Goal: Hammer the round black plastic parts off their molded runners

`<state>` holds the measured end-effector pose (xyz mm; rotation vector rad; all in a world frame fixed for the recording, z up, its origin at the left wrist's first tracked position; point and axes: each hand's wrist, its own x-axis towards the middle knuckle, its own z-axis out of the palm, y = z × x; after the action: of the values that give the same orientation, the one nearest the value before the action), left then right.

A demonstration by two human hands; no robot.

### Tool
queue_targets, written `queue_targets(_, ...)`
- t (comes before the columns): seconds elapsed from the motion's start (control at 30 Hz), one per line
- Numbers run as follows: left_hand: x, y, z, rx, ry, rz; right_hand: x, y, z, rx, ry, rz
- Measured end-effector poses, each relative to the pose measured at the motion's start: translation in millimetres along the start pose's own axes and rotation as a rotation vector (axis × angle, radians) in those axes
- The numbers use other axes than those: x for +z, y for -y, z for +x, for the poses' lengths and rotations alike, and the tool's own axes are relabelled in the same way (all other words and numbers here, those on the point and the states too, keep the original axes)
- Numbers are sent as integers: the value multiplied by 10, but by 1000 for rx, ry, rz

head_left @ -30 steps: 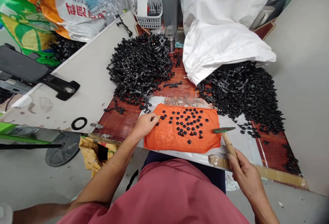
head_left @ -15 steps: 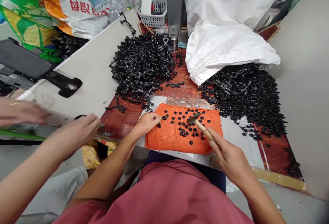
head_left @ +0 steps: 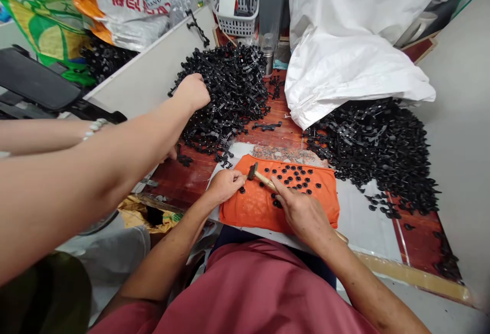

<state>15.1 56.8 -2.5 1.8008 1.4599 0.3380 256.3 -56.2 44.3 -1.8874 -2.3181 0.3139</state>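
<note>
My right hand (head_left: 306, 216) is wrapped round the wooden handle of a small hammer (head_left: 265, 180). Its dark head is just right of the fingertips of my left hand (head_left: 226, 186). Those left fingers are pinched together at the left side of an orange cloth pad (head_left: 241, 211); whatever they hold is too small to make out. Several small round black caps (head_left: 297, 177) lie scattered over the pad, some hidden behind my right hand. A speckled stone slab (head_left: 287, 155) shows along the pad's far edge.
A co-worker's hand (head_left: 193, 91) reaches into a heap of black plastic parts (head_left: 229, 78) at back left. A second black heap (head_left: 383, 145) lies at right, below a white sack (head_left: 352, 68). Behind stand a white basket (head_left: 237, 25) and a metal flask (head_left: 268, 61).
The hammer has swung left, from the pad's middle to beside my left fingertips. The co-worker's arms have moved from the left edge over to the back-left heap. The camera view has shifted slightly.
</note>
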Motion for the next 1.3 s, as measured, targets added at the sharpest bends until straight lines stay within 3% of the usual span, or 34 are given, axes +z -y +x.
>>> queue_targets(0.1, 0, 8, -7, 24, 2, 45, -37, 32, 38, 6, -26, -5)
queue_targets(0.23, 9, 13, -18, 12, 19, 59, -117, 71, 68, 26, 107, -96)
queue_targets(0.5, 29, -6, -45, 15, 26, 52, -103, 98, 104, 47, 164, -91)
queue_targets(0.77, -168, -200, -258, 143, 107, -270, -213, -37, 72, 120, -136, 527)
queue_targets(0.9, -150, -461, -424, 194, 278, -314, -234, 15, 173, 62, -146, 773)
queue_targets(1.0, -109, -613, -531, 244, 312, -282, -183, 63, 237, 4, -50, 975)
queue_targets(1.07, -96, -639, -578, 253, 193, -257, -148, 80, 225, 55, 21, 1062)
queue_targets(1.2, -81, -538, -623, 174, -333, -326, -121, 110, 107, 260, -61, 1181)
queue_targets(1.23, -68, -511, -633, 137, -377, -381, -112, 124, 76, 289, -103, 1200)
queue_targets(1.3, -16, -494, -655, 82, -318, -470, -72, 162, 30, 305, -172, 1199)
